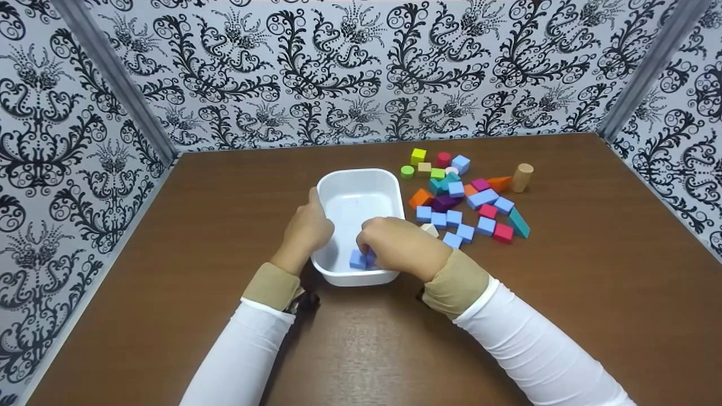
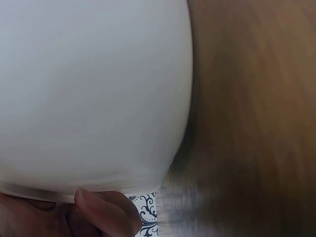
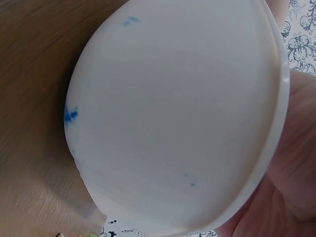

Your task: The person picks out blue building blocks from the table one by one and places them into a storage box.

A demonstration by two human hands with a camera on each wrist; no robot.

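A white plastic tub (image 1: 358, 180) stands on the table, its left rim gripped by my left hand (image 1: 307, 228). In the left wrist view the thumb (image 2: 106, 210) lies against the tub's rim, with the outer wall filling most of the picture. My right hand (image 1: 403, 245) reaches over the tub's right rim, fingers curled downward inside. At its fingertips is a blue cube (image 1: 370, 259), partly hidden by the hand. Beside that lies another blue cube (image 1: 357, 259) on the tub's floor. Blue smudges mark the outer wall (image 3: 173, 108) in the right wrist view.
Right of the tub spreads a group of coloured blocks: several blue cubes (image 1: 486, 226), red cubes (image 1: 503, 233), an orange block (image 1: 421, 198), a teal block (image 1: 519, 223) and a wooden cylinder (image 1: 522, 178). Patterned panels (image 1: 361, 73) enclose the brown table (image 1: 225, 197) at the back and sides.
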